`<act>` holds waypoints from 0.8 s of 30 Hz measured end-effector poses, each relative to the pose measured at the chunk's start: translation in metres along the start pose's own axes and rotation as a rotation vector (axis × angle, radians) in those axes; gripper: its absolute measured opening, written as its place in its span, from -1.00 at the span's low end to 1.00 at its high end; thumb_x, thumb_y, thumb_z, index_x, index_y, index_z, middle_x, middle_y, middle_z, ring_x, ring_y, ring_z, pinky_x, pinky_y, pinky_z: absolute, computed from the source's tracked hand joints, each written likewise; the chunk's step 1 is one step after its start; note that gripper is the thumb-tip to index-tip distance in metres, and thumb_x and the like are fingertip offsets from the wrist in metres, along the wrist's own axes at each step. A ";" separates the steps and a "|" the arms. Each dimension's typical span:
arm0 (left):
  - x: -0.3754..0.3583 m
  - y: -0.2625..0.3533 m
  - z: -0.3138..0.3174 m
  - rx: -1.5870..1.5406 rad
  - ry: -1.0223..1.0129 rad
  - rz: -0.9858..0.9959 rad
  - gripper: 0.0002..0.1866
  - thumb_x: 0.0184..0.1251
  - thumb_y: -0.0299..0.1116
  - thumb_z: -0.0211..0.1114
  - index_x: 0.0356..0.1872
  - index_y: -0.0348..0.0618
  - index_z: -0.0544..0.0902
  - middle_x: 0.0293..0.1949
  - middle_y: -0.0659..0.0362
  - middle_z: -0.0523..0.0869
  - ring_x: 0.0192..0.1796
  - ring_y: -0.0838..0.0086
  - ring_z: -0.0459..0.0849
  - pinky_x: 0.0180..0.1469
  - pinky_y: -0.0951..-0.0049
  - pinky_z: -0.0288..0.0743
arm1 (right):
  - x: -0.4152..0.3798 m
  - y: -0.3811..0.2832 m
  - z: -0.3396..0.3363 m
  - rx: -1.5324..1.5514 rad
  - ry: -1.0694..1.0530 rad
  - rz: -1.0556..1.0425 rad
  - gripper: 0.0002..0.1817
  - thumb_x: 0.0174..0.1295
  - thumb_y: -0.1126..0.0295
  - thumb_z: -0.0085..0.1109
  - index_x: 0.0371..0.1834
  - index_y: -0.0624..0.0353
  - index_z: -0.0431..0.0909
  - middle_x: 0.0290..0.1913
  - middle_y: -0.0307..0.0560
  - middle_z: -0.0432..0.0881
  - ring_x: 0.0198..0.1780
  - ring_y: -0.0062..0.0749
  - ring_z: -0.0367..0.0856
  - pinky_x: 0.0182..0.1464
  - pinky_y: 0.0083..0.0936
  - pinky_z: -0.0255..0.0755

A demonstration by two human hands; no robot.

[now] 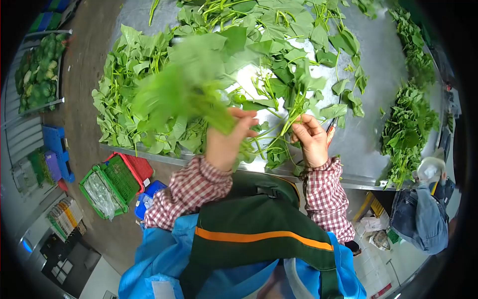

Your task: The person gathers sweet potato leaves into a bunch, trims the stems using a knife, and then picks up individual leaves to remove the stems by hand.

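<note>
A bunch of leafy green stems point(174, 97), blurred by motion, is held in my left hand point(231, 137) above the near edge of the metal table point(366, 134). My right hand point(309, 137) pinches the lower ends of a small sprig of green stems point(296, 107), its leaves pointing away from me. Loose leafy stems point(284, 74) lie spread over the table in front of both hands. A dense heap of greens point(132, 89) covers the table's left part. Just right of my right hand, a tool with an orange handle point(330, 134) lies partly hidden.
Bunched greens point(409, 129) line the table's right side. At the lower left are a green basket point(105, 192), a red basket point(141, 167) and a blue container point(149, 197). A crate of green vegetables point(42, 72) stands far left. A co-worker's gloved hand point(430, 169) shows at right.
</note>
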State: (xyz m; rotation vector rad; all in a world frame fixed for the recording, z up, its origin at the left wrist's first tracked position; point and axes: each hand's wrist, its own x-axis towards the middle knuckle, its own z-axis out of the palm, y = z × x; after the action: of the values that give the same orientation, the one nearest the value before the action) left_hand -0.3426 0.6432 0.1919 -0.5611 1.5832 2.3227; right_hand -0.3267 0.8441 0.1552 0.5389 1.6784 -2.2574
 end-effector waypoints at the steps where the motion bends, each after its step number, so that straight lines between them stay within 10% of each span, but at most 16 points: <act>1: 0.004 -0.005 0.007 0.057 -0.067 -0.017 -0.84 0.23 -0.45 0.17 -0.20 -0.24 0.46 -0.28 0.11 0.59 -0.30 0.47 0.58 -0.32 0.47 0.49 | -0.001 -0.001 0.004 -0.013 -0.017 -0.003 -0.81 0.18 0.56 0.07 -0.13 0.30 0.46 -0.40 -0.27 0.54 -0.48 -0.70 0.42 -0.41 -0.74 0.35; 8: 0.017 -0.024 0.013 -0.139 -0.170 -0.223 -0.81 0.11 -0.58 0.23 -0.28 -0.24 0.42 -0.35 0.16 0.57 -0.28 0.41 0.61 -0.30 0.46 0.48 | -0.017 -0.006 -0.016 0.083 -0.158 0.155 -0.90 0.10 0.55 0.07 -0.33 0.30 0.54 -0.45 -0.19 0.53 -0.47 -0.62 0.44 -0.39 -0.70 0.33; 9: 0.015 -0.021 0.010 -0.161 -0.122 -0.223 -0.80 0.10 -0.60 0.24 -0.28 -0.24 0.41 -0.36 0.16 0.56 -0.29 0.41 0.61 -0.31 0.46 0.48 | -0.014 0.001 -0.042 -0.115 -0.209 0.293 -0.78 0.12 0.46 0.09 -0.18 0.30 0.50 -0.29 -0.10 0.52 -0.44 -0.60 0.46 -0.40 -0.69 0.35; 11: 0.010 -0.019 0.005 -0.044 -0.120 -0.168 -0.76 0.07 -0.61 0.27 -0.26 -0.24 0.40 -0.38 0.15 0.56 -0.33 0.46 0.59 -0.33 0.49 0.49 | -0.016 0.038 -0.051 -1.009 0.112 -0.095 -0.63 0.14 0.39 0.11 0.01 0.29 0.40 -0.12 -0.07 0.47 -0.40 -0.63 0.46 -0.41 -0.68 0.36; 14: 0.007 -0.011 0.014 0.029 -0.130 -0.103 -0.76 0.04 -0.60 0.31 -0.30 -0.26 0.43 -0.37 0.15 0.58 -0.35 0.53 0.57 -0.38 0.56 0.47 | -0.016 -0.002 0.016 -0.155 -0.178 0.235 -0.52 0.15 0.29 0.17 0.10 0.28 0.33 -0.09 -0.13 0.49 -0.42 -0.72 0.43 -0.42 -0.75 0.33; 20: 0.008 -0.004 0.001 0.109 0.004 -0.057 -0.78 0.04 -0.56 0.33 -0.34 -0.24 0.45 -0.38 0.15 0.61 -0.47 0.60 0.51 -0.47 0.62 0.39 | -0.019 0.004 0.064 0.203 0.093 0.161 -0.82 0.20 0.49 0.08 -0.17 0.35 0.50 -0.37 -0.20 0.55 -0.53 -0.70 0.41 -0.46 -0.75 0.30; 24: 0.013 0.013 -0.014 -0.013 0.255 -0.007 -0.79 0.05 -0.51 0.34 -0.35 -0.21 0.45 -0.41 0.16 0.61 -0.52 0.62 0.49 -0.51 0.63 0.36 | -0.028 0.002 0.043 -0.087 -0.238 -0.034 -0.86 0.22 0.48 0.01 -0.27 0.32 0.51 -0.33 -0.06 0.59 -0.42 -0.47 0.54 -0.34 -0.53 0.42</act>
State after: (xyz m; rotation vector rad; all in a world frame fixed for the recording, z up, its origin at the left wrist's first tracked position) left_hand -0.3576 0.6255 0.1915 -0.8947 1.6699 2.3335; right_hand -0.3061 0.8026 0.1772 0.2134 1.6664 -2.1612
